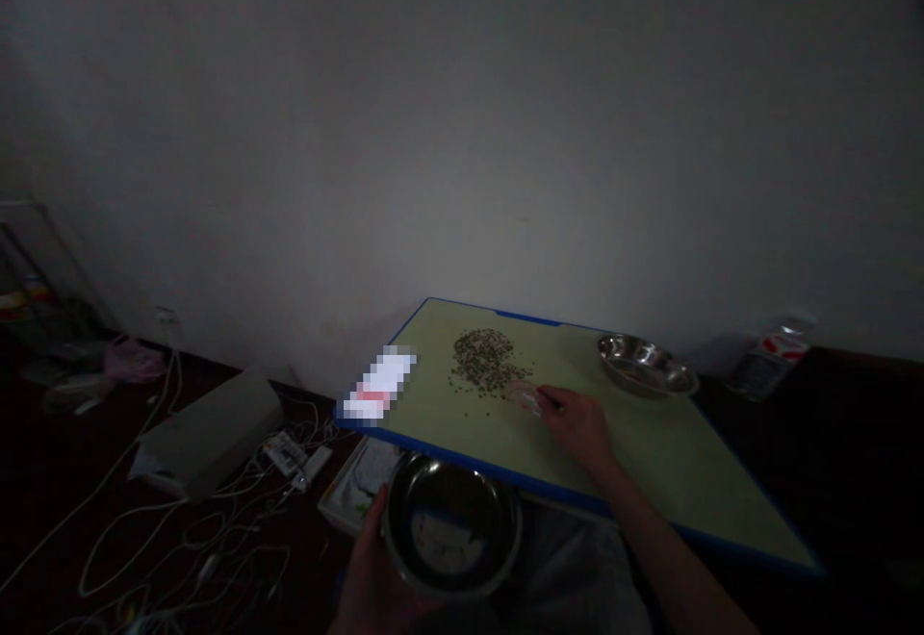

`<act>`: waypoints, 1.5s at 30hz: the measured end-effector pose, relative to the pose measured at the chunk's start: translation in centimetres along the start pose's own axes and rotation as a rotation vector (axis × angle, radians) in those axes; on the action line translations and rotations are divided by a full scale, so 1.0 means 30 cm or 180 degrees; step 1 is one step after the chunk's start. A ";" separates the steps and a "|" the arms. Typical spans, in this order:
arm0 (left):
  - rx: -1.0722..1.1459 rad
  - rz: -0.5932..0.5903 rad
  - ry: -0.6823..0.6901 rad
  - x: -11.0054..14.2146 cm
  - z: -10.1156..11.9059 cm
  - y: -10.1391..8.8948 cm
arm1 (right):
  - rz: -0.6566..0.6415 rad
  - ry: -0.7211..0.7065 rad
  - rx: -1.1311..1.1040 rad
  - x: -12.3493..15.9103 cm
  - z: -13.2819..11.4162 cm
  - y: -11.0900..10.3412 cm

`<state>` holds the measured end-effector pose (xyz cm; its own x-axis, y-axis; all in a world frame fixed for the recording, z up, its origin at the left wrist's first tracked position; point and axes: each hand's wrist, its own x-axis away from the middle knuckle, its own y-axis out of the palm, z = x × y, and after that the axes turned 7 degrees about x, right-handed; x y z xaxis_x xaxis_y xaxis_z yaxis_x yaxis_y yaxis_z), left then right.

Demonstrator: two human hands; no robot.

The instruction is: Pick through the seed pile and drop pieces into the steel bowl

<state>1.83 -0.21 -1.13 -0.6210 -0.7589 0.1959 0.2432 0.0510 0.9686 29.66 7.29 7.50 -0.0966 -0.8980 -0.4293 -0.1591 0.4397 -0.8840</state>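
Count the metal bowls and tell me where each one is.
2. One bowl is in the left hand, in front of the table; the other bowl sits on the table's right part, toward the wall. Dark areas could hide more.

No text, brand or number legible. Jug (pixel 765 366) at right, by wall: red-and-white label (pixel 783 344), any lettering too dark and small to make out. Patch (pixel 379 383) on left end of worktop (pixel 567 438): pixelated, white with pinkish-red band, any wording blurred out. Packet (pixel 12 302) at far left: red and yellow print, too dim to read. Power strip (pixel 286 452) on floor: markings, if any, too small.
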 end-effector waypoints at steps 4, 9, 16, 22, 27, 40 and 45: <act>0.0087 0.0042 0.0002 -0.004 0.001 -0.005 | -0.0109 -0.0003 -0.0063 -0.002 -0.016 -0.003; 0.0180 0.0029 -0.0137 -0.006 0.013 0.008 | -0.0091 -0.0064 -0.0102 -0.004 -0.029 0.012; -0.0150 0.0211 0.0144 0.000 -0.011 0.045 | -0.0038 -0.0130 0.0004 -0.010 -0.047 0.031; -0.0067 0.0271 -0.0002 0.001 -0.005 0.044 | -0.0047 -0.0108 0.0042 -0.011 -0.062 0.028; 0.0151 0.0145 -0.0142 0.001 0.002 0.030 | -0.0075 -0.0102 0.0095 -0.015 -0.061 0.031; -0.0092 0.0020 0.0082 -0.005 -0.004 0.014 | -0.0202 -0.0374 -0.0187 -0.068 -0.099 0.056; -0.0060 -0.0013 0.0061 0.004 -0.009 0.010 | -0.0401 -0.0475 -0.0462 -0.101 -0.101 0.052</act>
<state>2.02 -0.45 -0.84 -0.6076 -0.7715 0.1888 0.2548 0.0357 0.9663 26.72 10.74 7.97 0.0774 -0.9337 -0.3495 -0.3014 0.3122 -0.9009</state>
